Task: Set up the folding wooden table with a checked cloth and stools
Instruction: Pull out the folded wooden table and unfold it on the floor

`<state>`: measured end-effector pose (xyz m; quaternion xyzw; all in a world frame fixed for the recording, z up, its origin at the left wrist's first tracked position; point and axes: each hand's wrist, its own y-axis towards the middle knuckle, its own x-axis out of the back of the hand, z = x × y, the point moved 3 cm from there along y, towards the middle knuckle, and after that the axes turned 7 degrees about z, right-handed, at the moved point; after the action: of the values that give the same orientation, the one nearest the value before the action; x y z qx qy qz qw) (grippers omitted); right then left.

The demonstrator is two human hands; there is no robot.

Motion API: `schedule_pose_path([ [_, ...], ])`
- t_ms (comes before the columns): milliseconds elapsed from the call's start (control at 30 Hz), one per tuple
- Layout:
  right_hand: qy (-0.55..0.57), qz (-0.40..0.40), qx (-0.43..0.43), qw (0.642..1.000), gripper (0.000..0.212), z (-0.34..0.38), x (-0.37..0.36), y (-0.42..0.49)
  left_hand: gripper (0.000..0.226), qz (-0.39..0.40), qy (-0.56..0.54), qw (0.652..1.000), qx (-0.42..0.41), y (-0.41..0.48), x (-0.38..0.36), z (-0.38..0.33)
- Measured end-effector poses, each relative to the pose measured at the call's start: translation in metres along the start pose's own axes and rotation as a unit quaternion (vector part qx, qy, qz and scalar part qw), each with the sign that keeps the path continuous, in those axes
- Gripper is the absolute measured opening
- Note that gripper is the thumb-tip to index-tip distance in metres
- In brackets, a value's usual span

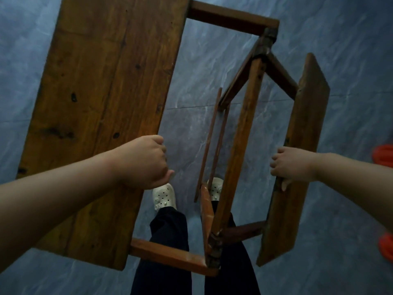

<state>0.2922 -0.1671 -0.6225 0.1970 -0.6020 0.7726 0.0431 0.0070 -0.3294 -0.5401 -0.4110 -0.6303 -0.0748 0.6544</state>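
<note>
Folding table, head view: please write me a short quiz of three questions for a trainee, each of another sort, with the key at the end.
1. True or false: the left hand grips the edge of the wide left leaf.
2. What does the right hand hold?
A) the edge of the tilted right leaf
B) a checked cloth
C) a stool
3. Fill in the missing word: on the floor between the two leaves one sees the person's white ___.

Key: 1 true; 2 A; 3 shoes.
</note>
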Motion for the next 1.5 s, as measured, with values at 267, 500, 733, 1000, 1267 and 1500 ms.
schedule_pose_path([
  [267,-0.003,-0.036,0.032,0.999,0.061,0.008,-0.001,-0.039,0.062,-0.057,-0.005,0.998,0.010,-0.007,-0.002,0.004],
  [500,-0.091,-0.147,0.078,0.982,0.069,0.025,0.009,-0.079,0.068,-0.101,-0.003,0.995,-0.016,-0.019,0.001,0.013],
  [733,0.032,-0.373,-0.037,0.927,0.060,0.029,0.012,-0.099,0.067,-0.109,-0.044,0.993,-0.033,-0.036,0.002,0.017],
  [1000,0.095,-0.426,-0.037,0.899,0.063,0.043,0.024,-0.086,0.071,-0.107,-0.061,0.992,-0.016,-0.042,-0.002,-0.010],
  [1267,0.085,-0.440,-0.065,0.892,0.050,0.060,0.055,-0.067,0.059,-0.054,-0.002,0.998,-0.035,0.002,0.023,-0.035],
  [1500,0.086,-0.441,-0.065,0.891,0.052,0.053,0.063,-0.050,0.058,0.067,-0.059,0.994,-0.058,0.029,0.027,-0.048],
])
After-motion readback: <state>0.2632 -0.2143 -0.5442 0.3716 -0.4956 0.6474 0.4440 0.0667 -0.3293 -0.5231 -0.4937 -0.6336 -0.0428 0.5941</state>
